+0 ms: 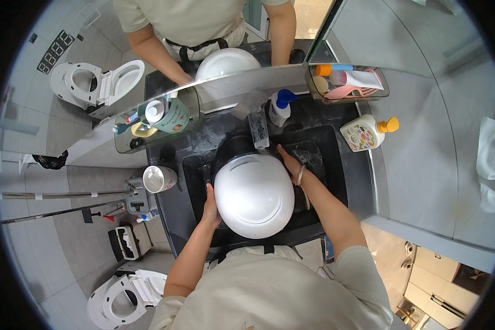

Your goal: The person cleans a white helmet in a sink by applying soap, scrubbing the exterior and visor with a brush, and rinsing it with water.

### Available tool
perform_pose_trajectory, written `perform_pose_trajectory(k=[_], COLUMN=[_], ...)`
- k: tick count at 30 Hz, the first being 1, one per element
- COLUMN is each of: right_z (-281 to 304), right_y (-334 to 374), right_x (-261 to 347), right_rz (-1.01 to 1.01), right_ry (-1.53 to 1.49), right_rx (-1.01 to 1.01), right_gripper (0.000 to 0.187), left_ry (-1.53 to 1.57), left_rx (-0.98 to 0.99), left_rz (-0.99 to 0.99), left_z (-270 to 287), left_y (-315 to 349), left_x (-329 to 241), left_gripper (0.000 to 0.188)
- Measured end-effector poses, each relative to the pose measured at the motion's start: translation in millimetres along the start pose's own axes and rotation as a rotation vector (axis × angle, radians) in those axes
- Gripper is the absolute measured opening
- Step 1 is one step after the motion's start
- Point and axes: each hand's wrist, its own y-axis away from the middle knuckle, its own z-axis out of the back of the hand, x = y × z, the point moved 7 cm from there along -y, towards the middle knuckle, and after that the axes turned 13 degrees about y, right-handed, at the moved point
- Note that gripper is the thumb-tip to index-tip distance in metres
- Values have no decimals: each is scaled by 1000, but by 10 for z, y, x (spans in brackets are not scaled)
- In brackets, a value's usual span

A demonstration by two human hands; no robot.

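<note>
A white, glossy helmet (254, 198) is held over the black sink (335, 165), its rounded shell facing up. A dark visor-like part (234, 148) shows at its far edge. My left hand (210, 206) presses against the helmet's left side, fingers partly hidden beneath it. At the far right edge, my right hand (289, 163) grips the helmet, with a bracelet on that wrist. A strap hangs by the helmet's right side, near my right forearm. Just beyond the helmet stands the squarish faucet (258, 131), close to its far edge.
Behind the sink stands a white bottle with a blue pump (280, 108). A yellow-capped bottle (363, 133) is at right, a white cup (159, 179) at left. Two caddies of toiletries, left (127, 142) and right (363, 98), hang by the mirror (225, 82). A toilet (121, 302) is lower left.
</note>
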Motion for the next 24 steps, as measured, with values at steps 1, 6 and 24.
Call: perform_pose_trajectory(k=[1,6,24], right_z=[16,95,-176], right_y=[32,297,664], right_x=[-45,-163,-673], right_rz=[-9,7,161], right_ry=[-31,-126,-722], right_rx=[-16,-136,47], right_gripper=[78,83,71], left_ry=[-6,-90,-554], left_rx=[-34,-132,13], left_rz=[22,87,313], left_z=[23,-91,-394], left_y=[-17,-37,-336], left_x=[15,-50,-472], left_gripper=[74,70,61])
